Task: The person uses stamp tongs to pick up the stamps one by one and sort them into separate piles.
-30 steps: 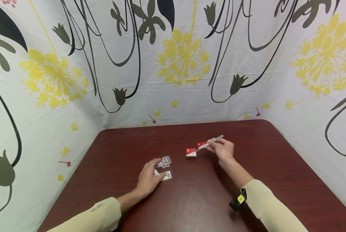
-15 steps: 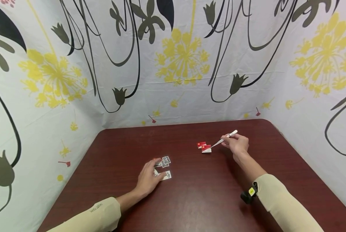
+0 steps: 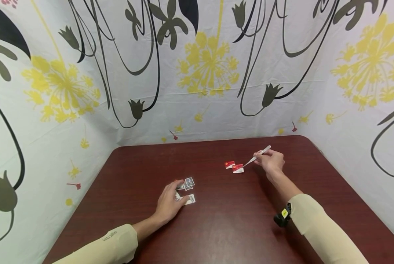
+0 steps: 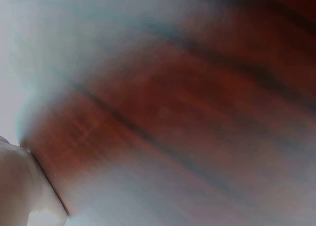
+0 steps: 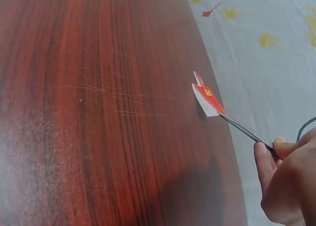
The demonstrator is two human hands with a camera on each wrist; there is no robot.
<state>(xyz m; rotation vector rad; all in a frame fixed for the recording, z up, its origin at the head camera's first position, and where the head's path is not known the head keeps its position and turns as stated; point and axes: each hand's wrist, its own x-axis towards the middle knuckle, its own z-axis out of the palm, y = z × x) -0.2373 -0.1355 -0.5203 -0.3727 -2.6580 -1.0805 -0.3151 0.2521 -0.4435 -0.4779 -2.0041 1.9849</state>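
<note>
Tweezers are pinched between the thumb and fingers of my right hand. Their tips meet the right edge of a red and white stamp with a yellow emblem, seen tilted in the right wrist view. Another red and white stamp lies just left of it, partly overlapped in that view. My left hand rests on the table with fingers spread over several grey-and-white stamps. A further pale stamp shows at its thumb. Parts of these stamps are hidden under the hand.
The dark red wooden table reaches back to a white cloth printed with flowers, which also hangs at both sides. A black strap device sits on the right wrist. The left wrist view is mostly blurred.
My right hand has carried the red and white stamp in the tweezers to the right and slightly back, from left of the other red stamp to its right. The left hand stays put.
</note>
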